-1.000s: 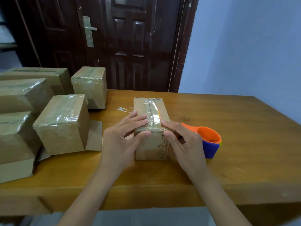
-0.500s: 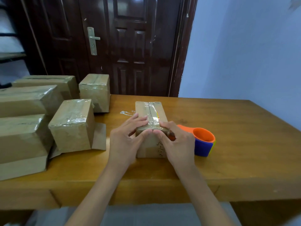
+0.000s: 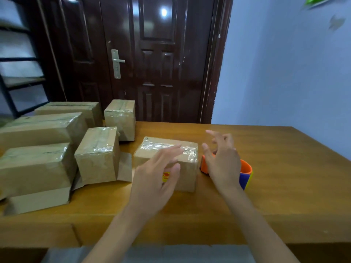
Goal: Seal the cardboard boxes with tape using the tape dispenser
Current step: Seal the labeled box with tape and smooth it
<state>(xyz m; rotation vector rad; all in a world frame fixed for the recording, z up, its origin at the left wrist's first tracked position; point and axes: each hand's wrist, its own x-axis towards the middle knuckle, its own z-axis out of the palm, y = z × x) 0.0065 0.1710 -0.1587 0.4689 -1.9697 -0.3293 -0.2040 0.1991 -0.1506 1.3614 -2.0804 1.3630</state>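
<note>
Your box (image 3: pixel 167 164) sits mid-bench, toward the near edge, with tape already across its top. Your left hand (image 3: pixel 157 179) hovers spread in front of it; whether it touches is unclear. Your right hand (image 3: pixel 222 164) is open, gripping nothing, just over the dispenser (image 3: pixel 245 172) at the box's right. This box looks sealed; next, likely shift it toward the taped boxes (image 3: pixel 47 149) at the left edge.

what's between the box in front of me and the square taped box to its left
In the head view, a loose cardboard flap lying by the square taped box, then bare table up to the box.
</note>
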